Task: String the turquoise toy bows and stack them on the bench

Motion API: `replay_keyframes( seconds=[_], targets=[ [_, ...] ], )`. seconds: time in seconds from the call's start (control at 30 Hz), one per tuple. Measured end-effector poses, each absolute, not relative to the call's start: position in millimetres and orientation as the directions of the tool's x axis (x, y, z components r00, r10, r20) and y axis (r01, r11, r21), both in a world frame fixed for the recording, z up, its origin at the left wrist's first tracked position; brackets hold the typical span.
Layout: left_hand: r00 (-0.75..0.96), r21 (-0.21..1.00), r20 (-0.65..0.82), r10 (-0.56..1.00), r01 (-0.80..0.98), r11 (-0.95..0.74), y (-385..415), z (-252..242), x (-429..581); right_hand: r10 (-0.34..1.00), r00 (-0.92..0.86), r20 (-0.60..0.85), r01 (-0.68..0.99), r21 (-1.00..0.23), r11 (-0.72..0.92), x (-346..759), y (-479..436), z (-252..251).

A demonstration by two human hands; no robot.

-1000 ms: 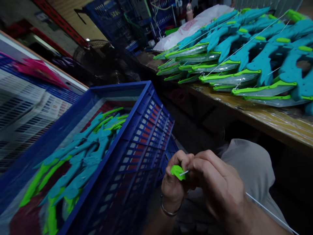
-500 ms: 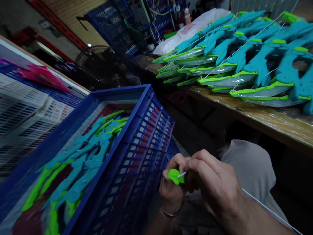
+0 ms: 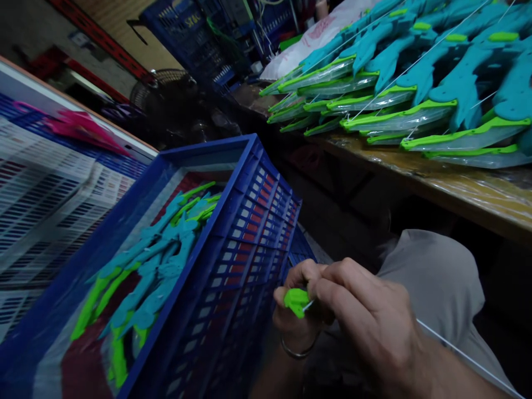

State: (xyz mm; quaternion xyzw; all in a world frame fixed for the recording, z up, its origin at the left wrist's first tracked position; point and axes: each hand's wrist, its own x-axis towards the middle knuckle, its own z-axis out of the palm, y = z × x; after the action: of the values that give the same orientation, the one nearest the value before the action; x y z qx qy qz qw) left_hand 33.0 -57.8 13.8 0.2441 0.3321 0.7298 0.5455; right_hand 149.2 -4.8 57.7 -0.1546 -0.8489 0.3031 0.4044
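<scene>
Low in the middle of the head view, my left hand (image 3: 296,326), with a bracelet at its wrist, is closed around a small bright green plastic end piece (image 3: 296,302). The rest of that piece is hidden behind my fingers. My right hand (image 3: 369,316) presses against the left one, its fingers pinched on a white string (image 3: 308,305) that meets the green piece. More of this string runs out behind my right wrist toward the lower right corner. Whether it is hooked on the piece I cannot tell.
At left stands a blue plastic crate (image 3: 253,183) holding several turquoise and green toy bow parts (image 3: 166,252). Strung turquoise and green toy bows (image 3: 457,83) lie stacked on a table (image 3: 436,180) at upper right. My knee (image 3: 436,271) is below the table edge.
The view has shifted slightly, so the bows on the table sit higher in it. My hands stay together, and the green piece has turned a little between my fingers.
</scene>
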Motion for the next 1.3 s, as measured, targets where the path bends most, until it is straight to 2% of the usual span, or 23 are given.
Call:
replay_keyframes(
  seconds=[0.3,0.5,0.8,1.13,1.3],
  targets=[
    [-0.318,0.770,-0.066,0.946,-0.619,-0.155,-58.4,17.1,35.6,0.490,-0.635,0.597,-0.010,-0.641,0.768,147.3,-2.9,59.8],
    [-0.322,0.763,-0.004,0.947,-0.612,-0.205,-55.9,21.5,37.1,0.485,-0.641,0.595,-0.001,-0.632,0.775,146.9,-3.3,58.8],
    [-0.365,0.800,-0.153,0.918,-0.592,-0.102,-59.4,17.5,36.4,0.479,-0.621,0.621,0.008,-0.606,0.795,146.3,-3.5,59.0],
    [-0.324,0.762,-0.032,0.946,-0.620,-0.187,-54.9,21.2,37.1,0.496,-0.629,0.598,0.024,-0.623,0.782,146.6,-4.8,58.0],
    [-0.322,0.758,-0.035,0.946,-0.626,-0.185,-55.6,22.1,37.1,0.488,-0.601,0.633,0.016,-0.601,0.799,148.1,-4.0,58.7]
  ],
)
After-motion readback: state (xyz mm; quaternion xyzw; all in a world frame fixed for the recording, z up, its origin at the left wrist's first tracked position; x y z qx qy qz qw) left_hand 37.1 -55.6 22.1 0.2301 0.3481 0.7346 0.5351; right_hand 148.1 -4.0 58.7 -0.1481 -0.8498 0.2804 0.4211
